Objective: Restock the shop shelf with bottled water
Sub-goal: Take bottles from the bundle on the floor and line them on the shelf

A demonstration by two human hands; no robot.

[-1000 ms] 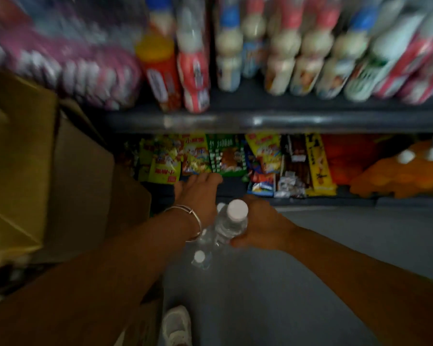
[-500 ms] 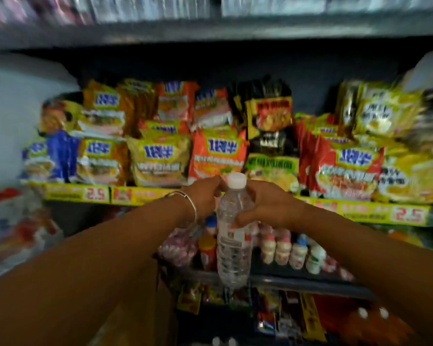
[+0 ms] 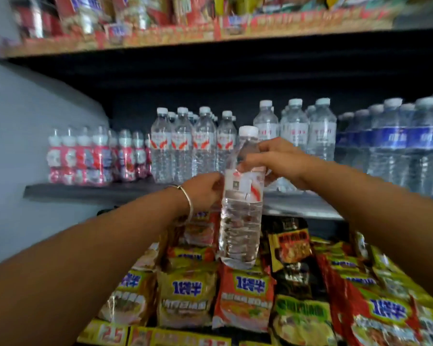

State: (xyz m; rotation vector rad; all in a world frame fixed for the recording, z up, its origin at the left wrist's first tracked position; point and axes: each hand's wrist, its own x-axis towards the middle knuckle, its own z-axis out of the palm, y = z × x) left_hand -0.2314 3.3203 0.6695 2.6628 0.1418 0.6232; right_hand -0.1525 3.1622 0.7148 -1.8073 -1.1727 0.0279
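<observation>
I hold one clear water bottle [image 3: 240, 221] with a white cap and a red-and-white label upright in front of the water shelf [image 3: 90, 192]. My right hand [image 3: 275, 161] grips its neck and shoulder from the right. My left hand [image 3: 205, 189] holds the label area from the left, a silver bangle on its wrist. Behind the bottle, rows of matching water bottles [image 3: 190, 146] stand on the shelf, with taller clear bottles [image 3: 308, 131] to their right. A gap in the row lies right behind the held bottle.
Small pink-labelled bottles [image 3: 95, 156] fill the shelf's left end, blue-labelled water bottles [image 3: 395, 146] its right. Packets of instant noodles [image 3: 243, 298] crowd the shelf below. A snack shelf [image 3: 185, 33] runs overhead. A grey wall [image 3: 30, 136] closes the left side.
Both hands have lifted the bottle from near the floor up to the water shelf, and my view has tilted up from the lower shelves.
</observation>
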